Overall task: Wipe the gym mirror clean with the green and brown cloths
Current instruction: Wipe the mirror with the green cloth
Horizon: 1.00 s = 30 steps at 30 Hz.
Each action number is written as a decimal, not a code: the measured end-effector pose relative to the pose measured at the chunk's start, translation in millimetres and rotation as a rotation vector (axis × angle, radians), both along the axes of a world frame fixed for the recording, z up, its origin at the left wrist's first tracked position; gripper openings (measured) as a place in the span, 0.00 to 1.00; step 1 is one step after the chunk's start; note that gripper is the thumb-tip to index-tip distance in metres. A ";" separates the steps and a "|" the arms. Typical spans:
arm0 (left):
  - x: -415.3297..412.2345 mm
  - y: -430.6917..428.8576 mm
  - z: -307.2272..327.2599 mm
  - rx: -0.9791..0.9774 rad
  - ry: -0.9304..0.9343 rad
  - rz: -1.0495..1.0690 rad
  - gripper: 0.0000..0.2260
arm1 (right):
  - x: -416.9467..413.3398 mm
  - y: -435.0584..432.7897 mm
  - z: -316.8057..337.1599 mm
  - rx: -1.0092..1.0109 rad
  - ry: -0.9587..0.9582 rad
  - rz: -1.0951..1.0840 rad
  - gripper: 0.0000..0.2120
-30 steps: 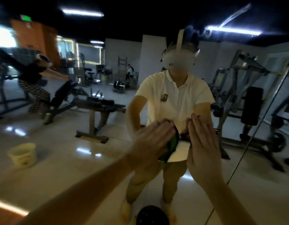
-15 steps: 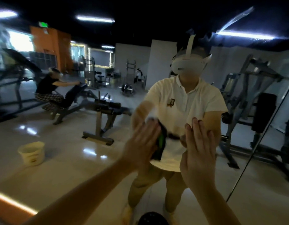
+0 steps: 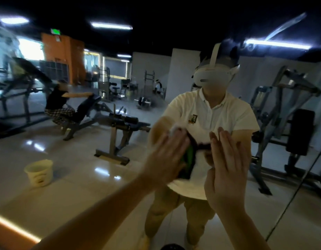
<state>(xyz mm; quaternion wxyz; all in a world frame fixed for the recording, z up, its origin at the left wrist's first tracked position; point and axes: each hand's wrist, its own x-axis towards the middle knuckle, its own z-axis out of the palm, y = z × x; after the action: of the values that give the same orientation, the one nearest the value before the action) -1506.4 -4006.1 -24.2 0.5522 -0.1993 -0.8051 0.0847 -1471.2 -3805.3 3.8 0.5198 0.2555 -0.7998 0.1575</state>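
Left hand (image 3: 165, 157) slid toward right hand (image 3: 226, 179), all fingers (image 3: 223, 141) straight, pressing cloths (image 3: 189, 156) on mirror (image 3: 94, 188).

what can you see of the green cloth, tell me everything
Only a strip of the green cloth shows, at the right edge of the left hand. That hand lies flat over it with straight fingers and presses it against the mirror. The strip is bright green with dark edges, looks soft and folded, and runs roughly upright. It is blurred, so its weave and whether it is damp cannot be told. The rest is hidden behind the hand.
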 end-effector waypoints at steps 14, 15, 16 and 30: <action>-15.4 20.8 101.9 0.726 0.142 -0.077 0.32 | -15.5 -13.6 19.5 -0.030 0.055 -0.016 0.32; -10.6 42.8 96.9 0.603 0.077 -0.127 0.32 | -17.4 -9.1 22.3 -0.080 0.063 -0.001 0.31; -6.2 58.0 88.4 0.428 0.017 -0.169 0.32 | -19.9 -4.9 25.3 -0.133 0.082 0.005 0.30; -14.7 -84.4 157.6 1.132 0.228 0.137 0.35 | -22.4 -27.6 45.8 -0.083 0.119 -0.064 0.27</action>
<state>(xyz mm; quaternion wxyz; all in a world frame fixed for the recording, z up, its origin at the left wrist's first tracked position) -1521.1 -4090.5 133.4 0.6494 0.1901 -0.6713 -0.3025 -1493.6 -3832.9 49.5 0.5814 0.2169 -0.7680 0.1586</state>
